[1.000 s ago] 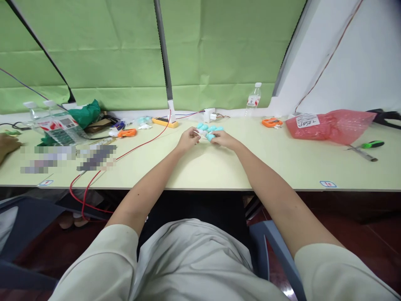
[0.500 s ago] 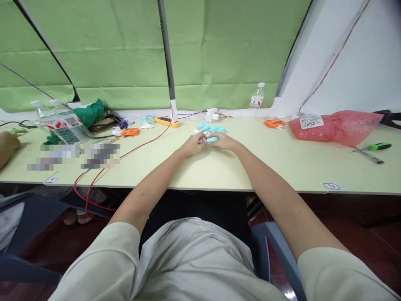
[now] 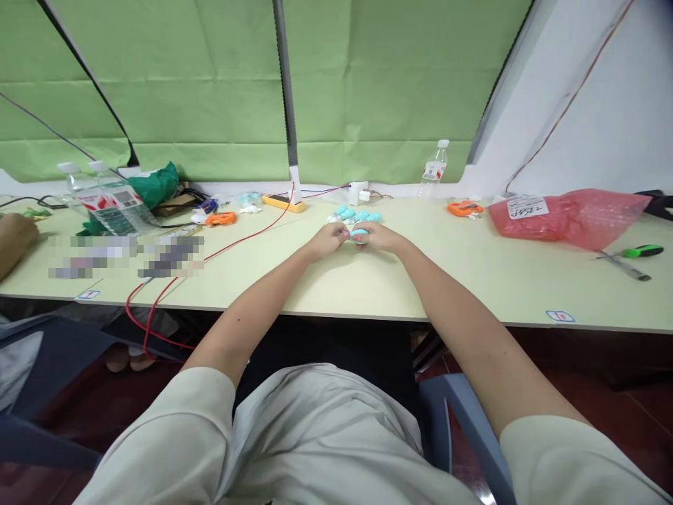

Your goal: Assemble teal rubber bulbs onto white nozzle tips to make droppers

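Note:
My right hand point(image 3: 381, 238) is closed around a rounded turquoise piece point(image 3: 359, 235), just above the table. Close against it on the left is my left hand point(image 3: 329, 240), its thumb and fingers pinched together at the piece's edge. What lies between those left fingertips, if anything, is too small to name. Behind both hands several similar turquoise pieces point(image 3: 368, 217) lie in a loose cluster, with small white bits point(image 3: 332, 219) among them.
Orange-handled tools point(image 3: 465, 208) lie at right and left. A red plastic bag point(image 3: 568, 216) and a green-black screwdriver point(image 3: 641, 251) are far right. Bottles point(image 3: 113, 203), a yellow meter point(image 3: 284, 203) and red cables point(image 3: 236, 243) are left. A clear bottle point(image 3: 434, 168) stands at the back.
My hands have drawn slightly apart, and more of the turquoise piece shows in my right hand. The whole view has shifted slightly.

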The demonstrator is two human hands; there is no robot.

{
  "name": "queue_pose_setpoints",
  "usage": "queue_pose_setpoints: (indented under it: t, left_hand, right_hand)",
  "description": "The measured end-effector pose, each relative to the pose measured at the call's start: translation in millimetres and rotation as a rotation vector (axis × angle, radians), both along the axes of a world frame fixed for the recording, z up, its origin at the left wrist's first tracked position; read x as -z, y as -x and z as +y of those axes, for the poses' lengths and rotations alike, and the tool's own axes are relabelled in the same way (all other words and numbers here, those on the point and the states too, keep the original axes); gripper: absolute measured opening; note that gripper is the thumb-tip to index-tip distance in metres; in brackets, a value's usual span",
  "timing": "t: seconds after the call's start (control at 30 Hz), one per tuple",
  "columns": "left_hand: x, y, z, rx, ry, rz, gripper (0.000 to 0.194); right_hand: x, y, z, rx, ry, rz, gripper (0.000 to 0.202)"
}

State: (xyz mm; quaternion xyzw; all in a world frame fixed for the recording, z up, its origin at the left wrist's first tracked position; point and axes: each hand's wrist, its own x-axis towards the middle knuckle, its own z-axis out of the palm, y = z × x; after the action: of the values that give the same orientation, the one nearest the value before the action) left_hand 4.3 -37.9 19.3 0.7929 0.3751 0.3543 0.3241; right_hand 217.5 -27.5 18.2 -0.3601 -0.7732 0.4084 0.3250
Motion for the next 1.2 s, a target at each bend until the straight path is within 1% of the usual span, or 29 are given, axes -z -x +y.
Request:
queue_pose_setpoints:
  t: [0.07,0.13,0.23,0.33,0.43,0.5,0.6,0.7,0.77,0.83,0.87,0.93,1.03,1.07,1.13,1.2]
  left_hand:
    - [0.7,2,4,0.044,0.112,-0.066,0.021]
    - [1.1,4,7,0.108,0.183,-0.128,0.027]
    - [1.0,9,10,0.185,0.250,-0.182,0.034]
    - [0.4,14,12,0.186,0.277,-0.198,0.033]
    - [0.3,17,13,0.132,0.265,-0.187,0.028]
    - [0.6,17,13,0.044,0.217,-0.179,0.026]
    - [1.3,18,12,-0.106,0.072,-0.148,0.029]
    - [2.0,20,11,-0.191,-0.080,-0.049,0.026]
    - [2.6,20,11,-0.208,-0.130,0.010,0.024]
    - [3.4,20,11,-0.213,-0.134,0.050,0.023]
    - [3.9,19,12,-0.218,-0.127,0.064,0.023]
    - [5.3,19,13,-0.230,-0.103,0.072,0.021]
    - [7.9,19,16,-0.231,-0.083,0.044,0.025]
    - [8.8,19,17,-0.232,-0.088,0.031,0.030]
    - [10.6,19,19,-0.235,-0.101,0.013,0.040]
    - [11.8,19,20,-0.234,-0.110,0.023,0.041]
  right_hand:
    - [-0.7,1,-1,-0.016,0.015,0.007,0.034]
    - [-2.3,1,-3,-0.030,0.015,-0.003,0.035]
    - [-7.0,1,-10,-0.033,0.011,-0.006,0.036]
    - [-12.3,0,-16,-0.026,0.039,0.017,0.034]
    - [-14.7,-1,-17,-0.026,0.100,0.038,0.033]
    - [-13.9,-2,-13,0.028,0.083,0.024,0.035]
    - [-9.2,-2,-5,0.144,-0.017,-0.014,0.040]
    - [-3.0,-2,2,0.202,-0.058,-0.009,0.042]
    - [-0.3,-1,3,0.238,-0.071,-0.065,0.040]
    - [0.3,-1,3,0.253,-0.105,-0.143,0.034]
    - [0.0,0,3,0.243,-0.117,-0.149,0.032]
    - [-1.5,1,1,0.195,-0.102,-0.063,0.030]
    - [-3.6,2,-2,0.127,0.020,0.128,0.033]
    - [-3.8,3,-2,0.123,0.049,0.155,0.033]
    - [-3.2,3,-2,0.142,0.056,0.160,0.034]
    - [-1.1,5,0,0.154,0.031,0.125,0.039]
